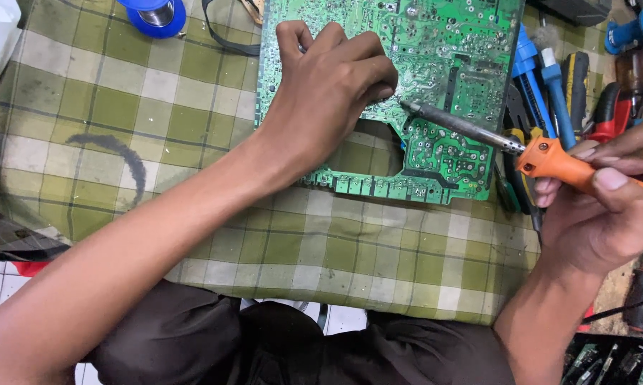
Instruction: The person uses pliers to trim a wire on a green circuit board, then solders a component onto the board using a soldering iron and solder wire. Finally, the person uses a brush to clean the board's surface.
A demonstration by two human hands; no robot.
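Pressing circuit board (pixel 443 43), left hand (pixel 328 93); right hand (pixel 607 207) grips soldering iron (pixel 521 146).

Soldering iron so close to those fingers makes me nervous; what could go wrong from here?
1. The soldering iron tip sits right beside the left hand fingertips on the green circuit board; a slip could burn them.
2. The board lies on a checked cloth; a hot tip or dripped solder could scorch it.
3. Tools crowd the right hand, so the iron could snag on them.
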